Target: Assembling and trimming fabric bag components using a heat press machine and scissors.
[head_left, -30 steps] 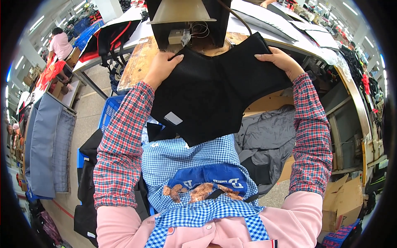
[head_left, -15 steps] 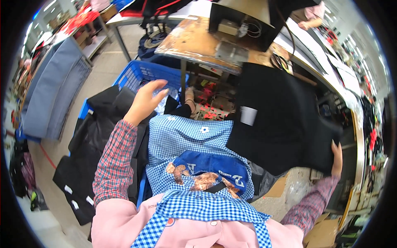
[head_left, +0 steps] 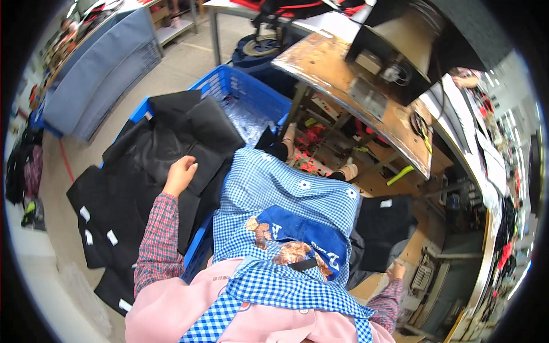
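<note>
1. The blue checked apron [head_left: 286, 171] is spread over the lap; its folds should be kept clear of loose fabric.
2. The black fabric piece [head_left: 386, 234] is located right of the apron, with a white label [head_left: 386, 203] near its upper edge. The right hand [head_left: 396, 270] is positioned at its lower edge; whether the fabric is pinched by the fingers cannot be determined.
3. The left hand [head_left: 180, 176] is held over a pile of black pieces [head_left: 91, 231]. Its fingers are bent toward the thumb; a grip on any layer cannot be confirmed. Layers are best separated singly, by an edge, so that those beneath are not dragged.
4. The blue crate [head_left: 260, 86] is partly covered by the pile; clear plastic [head_left: 249, 123] is contained inside.
5. Rightward reach is limited by the corner of the wooden tabletop [head_left: 311, 60], on which a dark machine housing [head_left: 460, 40] is mounted.
6. Grey cloth [head_left: 103, 88] is draped at far left; another person's hand [head_left: 466, 82] is seen at far right.
</note>
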Demonstrator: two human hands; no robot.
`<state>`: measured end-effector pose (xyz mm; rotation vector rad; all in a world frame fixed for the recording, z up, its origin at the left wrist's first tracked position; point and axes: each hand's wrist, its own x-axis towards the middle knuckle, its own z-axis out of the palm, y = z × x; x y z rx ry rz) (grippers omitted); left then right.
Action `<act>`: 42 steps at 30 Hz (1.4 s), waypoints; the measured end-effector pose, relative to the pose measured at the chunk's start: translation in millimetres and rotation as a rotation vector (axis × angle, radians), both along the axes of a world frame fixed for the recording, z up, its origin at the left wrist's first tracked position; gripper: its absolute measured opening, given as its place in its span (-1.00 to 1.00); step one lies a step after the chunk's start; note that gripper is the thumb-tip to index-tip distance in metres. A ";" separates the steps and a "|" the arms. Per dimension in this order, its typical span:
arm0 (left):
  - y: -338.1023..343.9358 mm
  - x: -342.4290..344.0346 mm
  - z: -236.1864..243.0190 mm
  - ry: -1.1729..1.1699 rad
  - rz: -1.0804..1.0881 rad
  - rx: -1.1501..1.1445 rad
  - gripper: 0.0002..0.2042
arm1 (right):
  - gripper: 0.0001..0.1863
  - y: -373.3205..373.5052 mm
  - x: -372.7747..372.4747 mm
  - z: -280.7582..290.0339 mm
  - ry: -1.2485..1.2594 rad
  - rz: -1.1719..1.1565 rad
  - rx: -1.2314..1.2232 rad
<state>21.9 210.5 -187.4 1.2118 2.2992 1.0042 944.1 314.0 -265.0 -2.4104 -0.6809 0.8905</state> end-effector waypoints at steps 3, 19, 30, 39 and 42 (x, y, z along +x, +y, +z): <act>-0.3 -1.8 -15.3 0.182 -0.033 -0.005 -0.70 | -0.54 26.3 -92.4 -42.3 -0.204 0.502 0.192; -83.0 -24.1 -135.7 -0.134 0.349 -0.276 -0.38 | -0.74 75.0 -248.5 48.0 -0.533 1.198 0.241; -7.7 -25.4 -125.4 -1.084 0.846 0.519 -0.50 | -0.73 78.2 -268.0 66.5 -0.381 1.107 0.338; 11.8 73.2 77.2 -1.298 0.393 0.839 -0.62 | -0.65 87.5 -502.7 191.5 0.255 1.262 0.660; 6.8 119.5 100.3 -1.152 0.187 0.825 -0.60 | -0.64 94.5 -548.9 214.9 0.475 1.310 0.639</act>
